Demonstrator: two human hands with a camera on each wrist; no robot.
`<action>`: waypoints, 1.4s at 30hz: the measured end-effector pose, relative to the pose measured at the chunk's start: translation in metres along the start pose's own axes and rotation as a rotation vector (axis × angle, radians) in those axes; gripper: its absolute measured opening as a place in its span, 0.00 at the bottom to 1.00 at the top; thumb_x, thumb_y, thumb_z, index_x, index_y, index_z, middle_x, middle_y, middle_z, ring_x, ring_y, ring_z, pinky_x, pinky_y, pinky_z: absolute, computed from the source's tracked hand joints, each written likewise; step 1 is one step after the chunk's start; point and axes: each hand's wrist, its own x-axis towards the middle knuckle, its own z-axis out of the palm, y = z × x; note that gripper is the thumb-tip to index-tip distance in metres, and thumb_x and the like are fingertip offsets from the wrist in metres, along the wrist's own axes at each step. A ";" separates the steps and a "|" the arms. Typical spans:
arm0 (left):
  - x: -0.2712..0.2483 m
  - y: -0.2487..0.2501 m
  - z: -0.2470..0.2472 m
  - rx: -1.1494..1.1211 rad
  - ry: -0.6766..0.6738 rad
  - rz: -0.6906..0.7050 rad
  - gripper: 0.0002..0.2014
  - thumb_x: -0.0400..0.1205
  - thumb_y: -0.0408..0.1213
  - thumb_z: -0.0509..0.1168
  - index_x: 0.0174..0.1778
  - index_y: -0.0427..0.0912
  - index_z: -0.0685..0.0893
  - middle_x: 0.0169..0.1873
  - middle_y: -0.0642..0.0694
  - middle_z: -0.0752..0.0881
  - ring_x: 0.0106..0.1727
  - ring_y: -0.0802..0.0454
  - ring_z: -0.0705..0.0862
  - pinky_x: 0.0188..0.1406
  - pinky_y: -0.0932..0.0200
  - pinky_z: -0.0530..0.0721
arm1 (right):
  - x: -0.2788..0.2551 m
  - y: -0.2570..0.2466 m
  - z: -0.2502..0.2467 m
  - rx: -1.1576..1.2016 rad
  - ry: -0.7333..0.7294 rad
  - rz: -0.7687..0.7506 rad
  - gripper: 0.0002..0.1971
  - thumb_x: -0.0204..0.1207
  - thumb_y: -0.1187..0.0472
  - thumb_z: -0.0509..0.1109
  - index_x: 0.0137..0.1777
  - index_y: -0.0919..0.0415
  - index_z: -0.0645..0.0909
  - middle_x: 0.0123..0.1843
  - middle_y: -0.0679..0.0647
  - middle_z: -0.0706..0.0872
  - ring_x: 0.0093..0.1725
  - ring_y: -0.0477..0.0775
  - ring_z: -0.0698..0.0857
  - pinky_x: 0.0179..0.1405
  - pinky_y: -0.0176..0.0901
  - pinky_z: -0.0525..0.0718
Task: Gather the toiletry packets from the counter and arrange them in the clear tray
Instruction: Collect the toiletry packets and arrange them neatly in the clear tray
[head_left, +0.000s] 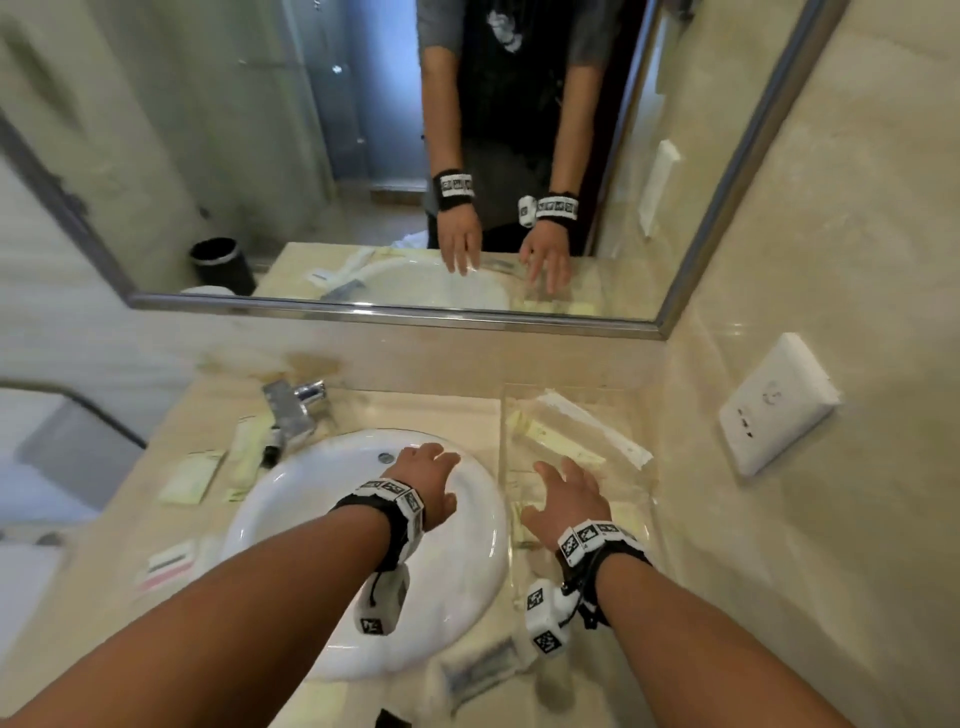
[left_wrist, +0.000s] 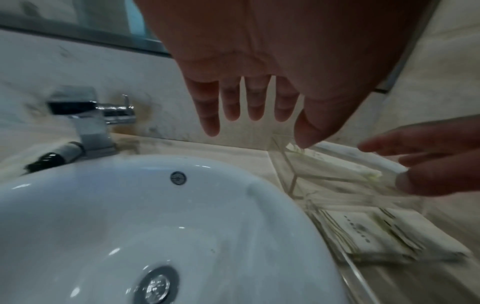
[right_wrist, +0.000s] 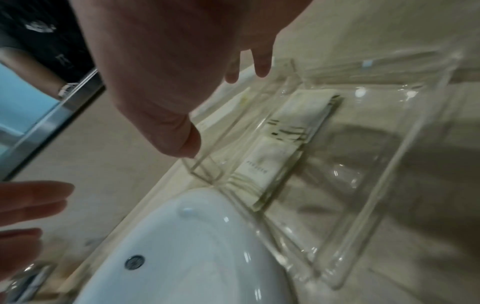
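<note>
Both hands are held empty with the fingers spread apart: the left hand (head_left: 428, 480) is poised over the white basin (head_left: 291, 525), the right hand (head_left: 569, 501) above the clear tray (head_left: 641, 447) at the basin's right edge, seemingly between one placing and the next pick. Several toiletry packets (right_wrist: 272, 156) are already stacked along the tray's basin-side wall, and longer ones (head_left: 587, 428) lie at its far end, presumably so that room is left beside them. More packets (head_left: 193, 475) are scattered on the tabletop (head_left: 415, 410) left of the basin, near the chrome tap (head_left: 293, 410); another (head_left: 166, 564) lies nearer. The basin must be reached across for these.
</note>
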 end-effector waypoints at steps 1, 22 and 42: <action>-0.007 -0.009 -0.002 -0.012 0.005 -0.018 0.32 0.82 0.49 0.62 0.83 0.51 0.62 0.83 0.45 0.62 0.80 0.39 0.63 0.76 0.45 0.69 | -0.001 -0.013 -0.002 -0.005 0.004 -0.024 0.40 0.77 0.40 0.66 0.88 0.39 0.54 0.91 0.51 0.48 0.89 0.63 0.48 0.83 0.62 0.64; -0.227 -0.275 0.045 -0.361 0.173 -0.572 0.29 0.81 0.51 0.64 0.80 0.53 0.68 0.77 0.43 0.71 0.74 0.39 0.74 0.71 0.46 0.76 | -0.097 -0.284 0.072 -0.316 -0.104 -0.411 0.35 0.79 0.46 0.67 0.86 0.42 0.60 0.89 0.52 0.56 0.86 0.60 0.59 0.81 0.59 0.67; -0.268 -0.340 0.054 -0.345 0.216 -0.650 0.28 0.82 0.47 0.63 0.79 0.52 0.69 0.75 0.43 0.74 0.72 0.41 0.76 0.69 0.46 0.78 | -0.089 -0.352 0.111 -0.467 -0.117 -0.539 0.33 0.78 0.49 0.68 0.84 0.44 0.66 0.83 0.55 0.65 0.77 0.61 0.71 0.72 0.57 0.78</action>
